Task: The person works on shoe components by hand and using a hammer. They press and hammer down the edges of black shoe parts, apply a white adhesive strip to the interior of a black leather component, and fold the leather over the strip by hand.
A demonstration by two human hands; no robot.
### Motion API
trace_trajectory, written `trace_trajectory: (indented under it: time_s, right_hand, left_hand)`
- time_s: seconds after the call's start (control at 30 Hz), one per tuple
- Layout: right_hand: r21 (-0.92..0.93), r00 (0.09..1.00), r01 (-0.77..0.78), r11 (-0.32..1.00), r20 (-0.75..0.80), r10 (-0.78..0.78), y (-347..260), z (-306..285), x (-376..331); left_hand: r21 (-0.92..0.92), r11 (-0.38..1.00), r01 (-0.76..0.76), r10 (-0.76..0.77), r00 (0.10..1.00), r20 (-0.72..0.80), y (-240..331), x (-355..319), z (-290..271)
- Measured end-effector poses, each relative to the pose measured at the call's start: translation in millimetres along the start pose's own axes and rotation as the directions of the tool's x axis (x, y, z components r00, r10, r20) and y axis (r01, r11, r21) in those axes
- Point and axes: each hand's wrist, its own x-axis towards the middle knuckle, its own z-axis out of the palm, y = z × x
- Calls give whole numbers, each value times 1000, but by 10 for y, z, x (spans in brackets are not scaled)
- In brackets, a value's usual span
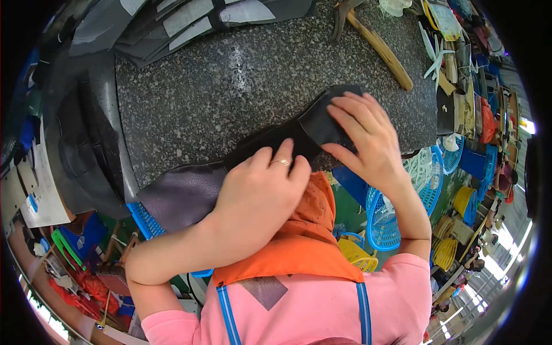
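A long black leather piece point(325, 122) lies along the near edge of a speckled stone slab point(218, 98). Its left end point(181, 195) has a purplish sheen and hangs over the slab's edge. My left hand point(259, 187) rests on the middle of the leather, fingers apart, the thumb hidden. On the right end, my right hand point(368, 135) lies with fingers stretched and spread, the fingertips on the leather's far edge. Neither hand is wrapped round anything.
A hammer point(385, 52) with a wooden handle lies at the far right of the slab, beside white-handled scissors point(437, 57). Dark pieces with pale patches point(190, 20) are stacked at the far left. More black pieces point(86, 141) lie left. A blue basket point(382, 224) stands below right.
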Motion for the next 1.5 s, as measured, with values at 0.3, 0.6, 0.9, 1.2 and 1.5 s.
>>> trace_trajectory:
  time_s: [0.3,0.6,0.9,1.2,1.5]
  right_hand:
    - [265,966,236,935,40,-255,-318,20,313]
    - [596,897,256,761,148,-417,-246,193,469]
    - [369,880,435,822,19,-474,-270,268,248]
    - [255,807,537,804,121,-578,-409,261,252]
    - [378,909,373,847,36,-416,-473,282,264]
  left_hand:
    - [-563,771,299,-453,878,-154,-262,-184,34]
    - [-459,876,149,-251,953,-169,-249,-272,99]
    - [-359,922,146,-228,953,-199,-210,-268,155]
    - [32,999,21,-9,939,-342,-205,-677,283]
    - [-359,928,102,-216,931,-294,-271,-558,169]
